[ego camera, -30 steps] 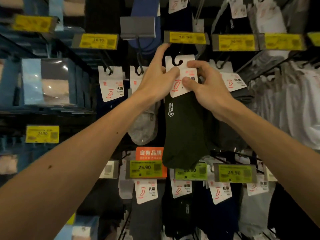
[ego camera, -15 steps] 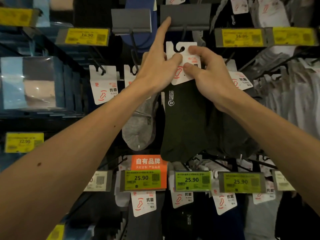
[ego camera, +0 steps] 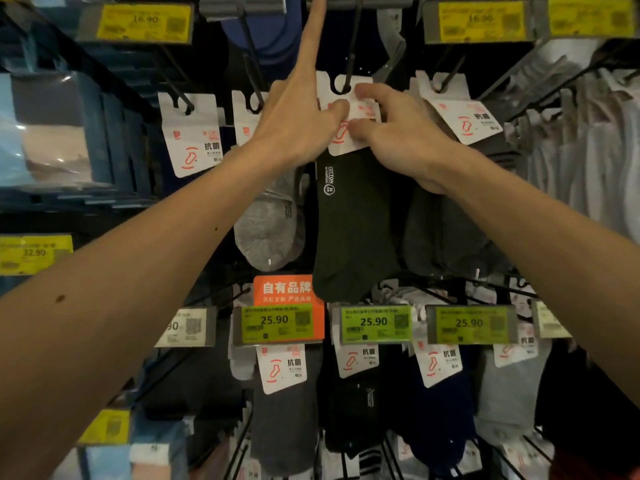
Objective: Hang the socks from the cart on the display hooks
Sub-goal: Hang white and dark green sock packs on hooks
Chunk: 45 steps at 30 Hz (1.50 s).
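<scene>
Socks (ego camera: 349,223) hang dark from a white card (ego camera: 346,112), its notch right at the hook (ego camera: 349,60). Right hand (ego camera: 398,140) pinches the card to steer it; left hand (ego camera: 298,123) thumbs it, forefinger raised to lift the price flap clear.

Dim shop display wall (ego camera: 207,209) with yellow price tags (ego camera: 143,20)

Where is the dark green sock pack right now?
In the head view, the dark green sock pack hangs centre frame, its card pinched by the left hand and right hand, between the grey socks and charcoal socks.
</scene>
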Each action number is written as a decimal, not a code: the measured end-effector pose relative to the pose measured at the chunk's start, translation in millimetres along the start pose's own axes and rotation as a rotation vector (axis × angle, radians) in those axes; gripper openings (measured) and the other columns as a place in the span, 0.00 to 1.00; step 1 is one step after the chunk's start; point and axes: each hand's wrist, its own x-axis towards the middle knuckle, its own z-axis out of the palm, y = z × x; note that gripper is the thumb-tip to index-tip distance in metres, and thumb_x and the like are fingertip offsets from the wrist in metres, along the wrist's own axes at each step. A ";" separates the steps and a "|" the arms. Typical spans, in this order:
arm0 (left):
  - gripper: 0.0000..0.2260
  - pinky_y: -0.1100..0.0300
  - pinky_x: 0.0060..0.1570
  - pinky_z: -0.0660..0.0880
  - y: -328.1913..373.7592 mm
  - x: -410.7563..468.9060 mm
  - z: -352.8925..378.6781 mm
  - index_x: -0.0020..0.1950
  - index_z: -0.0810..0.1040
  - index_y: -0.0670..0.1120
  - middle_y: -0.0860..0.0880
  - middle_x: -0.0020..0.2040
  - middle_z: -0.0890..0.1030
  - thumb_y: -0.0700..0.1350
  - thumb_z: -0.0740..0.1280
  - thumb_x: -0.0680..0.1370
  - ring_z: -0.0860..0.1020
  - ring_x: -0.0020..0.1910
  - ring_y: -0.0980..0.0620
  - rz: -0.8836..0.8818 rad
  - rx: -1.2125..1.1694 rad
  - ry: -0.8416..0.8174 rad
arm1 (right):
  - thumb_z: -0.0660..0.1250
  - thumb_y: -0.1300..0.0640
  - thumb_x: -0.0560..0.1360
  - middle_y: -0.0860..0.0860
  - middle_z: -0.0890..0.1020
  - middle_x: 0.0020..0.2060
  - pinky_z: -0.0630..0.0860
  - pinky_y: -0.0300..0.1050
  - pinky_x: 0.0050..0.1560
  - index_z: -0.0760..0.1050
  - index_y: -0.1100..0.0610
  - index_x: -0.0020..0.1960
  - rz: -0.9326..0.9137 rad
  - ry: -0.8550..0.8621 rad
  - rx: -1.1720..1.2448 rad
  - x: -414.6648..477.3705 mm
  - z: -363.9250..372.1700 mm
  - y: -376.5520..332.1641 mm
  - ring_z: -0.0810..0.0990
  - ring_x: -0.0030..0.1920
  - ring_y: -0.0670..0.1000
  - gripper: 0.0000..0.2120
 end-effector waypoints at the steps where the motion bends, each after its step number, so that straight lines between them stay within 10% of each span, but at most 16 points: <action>1: 0.42 0.67 0.29 0.72 -1.9 -5.0 1.9 0.82 0.41 0.52 0.53 0.34 0.76 0.41 0.67 0.79 0.76 0.27 0.58 -0.003 -0.002 -0.002 | 0.64 0.55 0.81 0.50 0.63 0.77 0.61 0.33 0.59 0.58 0.50 0.79 -0.019 -0.004 -0.036 -3.8 1.7 2.3 0.65 0.73 0.47 0.29; 8: 0.29 0.57 0.54 0.73 -15.1 -45.7 20.9 0.76 0.63 0.52 0.47 0.66 0.75 0.44 0.70 0.78 0.76 0.54 0.52 -0.087 0.135 -0.068 | 0.72 0.60 0.75 0.56 0.71 0.67 0.73 0.50 0.64 0.59 0.54 0.73 -0.119 0.085 -0.218 -18.5 15.9 25.8 0.73 0.66 0.54 0.32; 22: 0.29 0.57 0.62 0.68 -35.1 -38.6 41.5 0.76 0.63 0.51 0.45 0.70 0.73 0.41 0.70 0.78 0.70 0.69 0.46 -0.198 0.163 -0.137 | 0.67 0.59 0.79 0.59 0.67 0.72 0.68 0.51 0.68 0.53 0.56 0.79 -0.054 -0.055 -0.331 -6.8 31.4 39.4 0.68 0.72 0.60 0.35; 29: 0.13 0.58 0.55 0.75 -18.3 -62.2 12.1 0.65 0.77 0.45 0.47 0.57 0.80 0.44 0.67 0.81 0.78 0.58 0.50 -0.176 0.208 -0.109 | 0.66 0.57 0.80 0.57 0.68 0.73 0.66 0.47 0.69 0.58 0.56 0.78 -0.127 0.009 -0.299 -49.1 26.6 25.7 0.68 0.72 0.56 0.29; 35: 0.10 0.58 0.35 0.72 22.7 -100.5 -28.8 0.41 0.77 0.50 0.53 0.33 0.77 0.53 0.68 0.79 0.74 0.31 0.59 -0.063 0.201 -0.176 | 0.69 0.51 0.77 0.48 0.79 0.44 0.77 0.52 0.47 0.73 0.54 0.55 -0.123 0.160 -0.145 -139.1 14.1 5.6 0.76 0.41 0.47 0.11; 45: 0.17 0.57 0.27 0.60 111.6 -263.2 -2.5 0.34 0.67 0.52 0.53 0.25 0.67 0.57 0.64 0.80 0.67 0.25 0.57 0.244 0.099 -0.772 | 0.69 0.46 0.75 0.44 0.77 0.36 0.71 0.37 0.34 0.71 0.47 0.51 0.404 0.077 -0.097 -440.9 8.1 58.1 0.76 0.36 0.44 0.10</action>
